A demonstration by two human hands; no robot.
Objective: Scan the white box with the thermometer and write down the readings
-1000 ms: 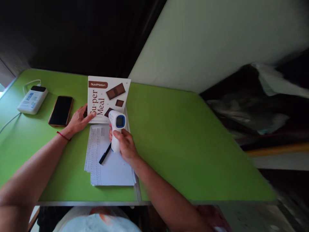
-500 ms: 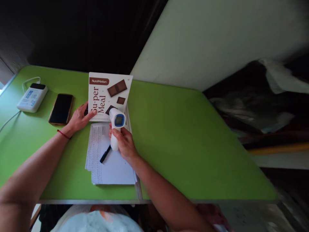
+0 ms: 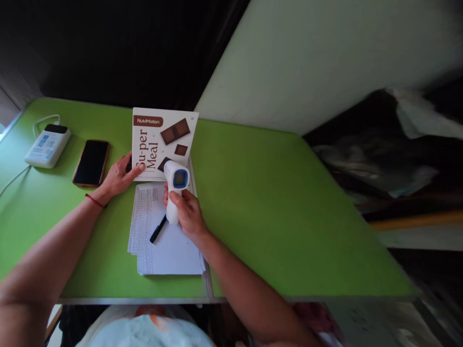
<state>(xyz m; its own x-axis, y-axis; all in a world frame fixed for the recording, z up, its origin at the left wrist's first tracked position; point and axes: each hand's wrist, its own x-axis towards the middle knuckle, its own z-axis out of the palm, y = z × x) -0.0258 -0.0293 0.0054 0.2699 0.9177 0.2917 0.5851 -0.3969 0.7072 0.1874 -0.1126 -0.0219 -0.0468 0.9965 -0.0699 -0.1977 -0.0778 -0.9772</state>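
Observation:
My left hand (image 3: pixel 121 176) grips the lower left edge of a white box (image 3: pixel 144 144) printed "NutriMotion Su-per Meal", thumb on its front and the other fingers behind, partly hidden. The box stands upright, with brown bar pictures on its face. In my right hand (image 3: pixel 188 212) is a white infrared thermometer (image 3: pixel 172 209) with a blue-rimmed screen. It is held in front of the box's lower right corner, its screen facing me. Beneath it lie stacked papers (image 3: pixel 170 255) with rows of writing on the left side. A black pen (image 3: pixel 158 229) rests on them.
A phone (image 3: pixel 91 163) in a brown case and a white power bank (image 3: pixel 48 146) with a cable lie at the left of the green table (image 3: pixel 289 207). Behind the table are a dark panel (image 3: pixel 126 53) and a pale wall (image 3: pixel 307 58). Cluttered shelves (image 3: pixel 390 159) stand at the right.
The thermometer and my right hand have shifted very slightly to the right. My left hand and the box have stayed in place.

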